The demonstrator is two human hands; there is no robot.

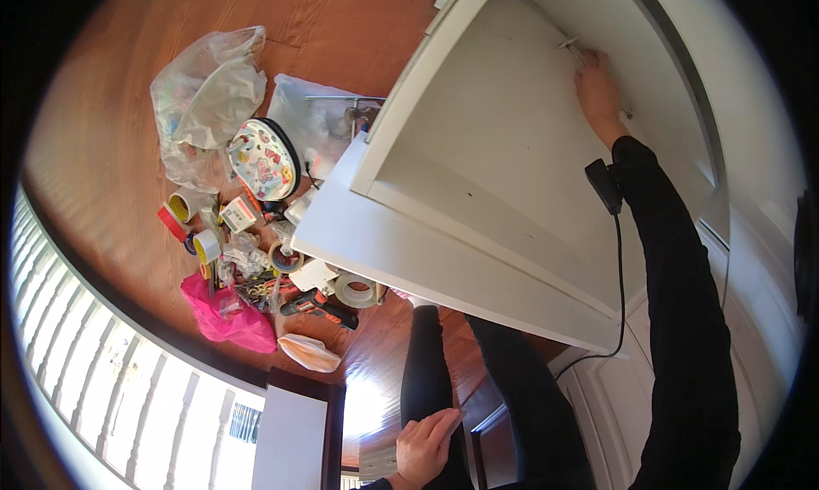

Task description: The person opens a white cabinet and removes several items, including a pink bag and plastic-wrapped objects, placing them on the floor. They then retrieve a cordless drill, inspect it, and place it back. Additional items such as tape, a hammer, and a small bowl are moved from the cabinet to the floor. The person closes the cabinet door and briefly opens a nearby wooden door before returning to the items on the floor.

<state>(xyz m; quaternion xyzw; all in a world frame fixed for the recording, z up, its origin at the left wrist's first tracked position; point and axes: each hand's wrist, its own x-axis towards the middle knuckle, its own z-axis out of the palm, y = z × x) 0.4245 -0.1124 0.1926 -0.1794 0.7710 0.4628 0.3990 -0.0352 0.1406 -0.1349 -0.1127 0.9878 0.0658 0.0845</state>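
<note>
Inside a white cabinet (461, 125), my right hand (600, 90) reaches to the inner side wall. Its fingers close around a slim metal fitting (568, 43), whose exact kind I cannot make out. Another small metal piece (626, 111) shows just below that hand. Low in the view, my left hand (423, 446) is in front of my legs, fingers curled around a thin greyish object (458, 418). Most of that object is hidden by the fingers. A black device (604, 186) with a cable (620, 279) sits at my right wrist.
On the wooden floor (333, 23) left of the cabinet lie a cordless drill (320, 308), tape rolls (356, 290), a patterned zip pouch (265, 159), a pink bag (227, 317) and clear plastic bags (208, 100). A white balustrade (121, 387) runs along the lower left.
</note>
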